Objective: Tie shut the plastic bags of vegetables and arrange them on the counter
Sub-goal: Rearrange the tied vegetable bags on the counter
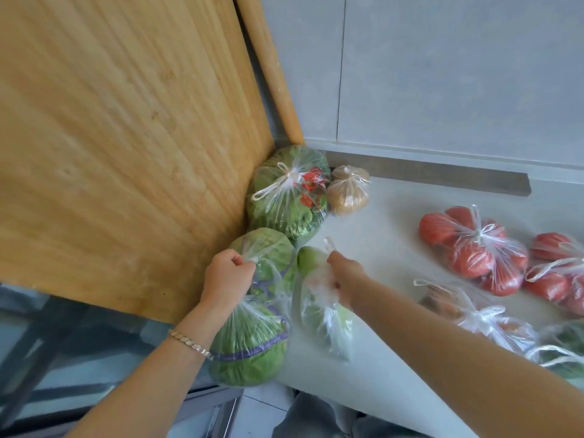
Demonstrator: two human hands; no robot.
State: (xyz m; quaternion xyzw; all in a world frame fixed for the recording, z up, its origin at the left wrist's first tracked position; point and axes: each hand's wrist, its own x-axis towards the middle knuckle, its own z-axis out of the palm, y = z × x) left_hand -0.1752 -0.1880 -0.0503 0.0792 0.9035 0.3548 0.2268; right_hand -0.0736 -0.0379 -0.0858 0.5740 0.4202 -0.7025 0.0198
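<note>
Gripping gathered neck of cabbage bag (268, 248) in curled left hand (229, 276); pinching handle (329, 243) of pale-green vegetable bag (322, 311) in right hand (346, 279), loose end pointing away, near left fist.

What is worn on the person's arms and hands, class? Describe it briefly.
No sleeves or gloves show: the left hand and right hand are bare, as are both forearms. The left wrist carries a thin bracelet of flat, shiny, pale metal links. Nothing is worn on the right wrist, and no rings can be seen.
</note>
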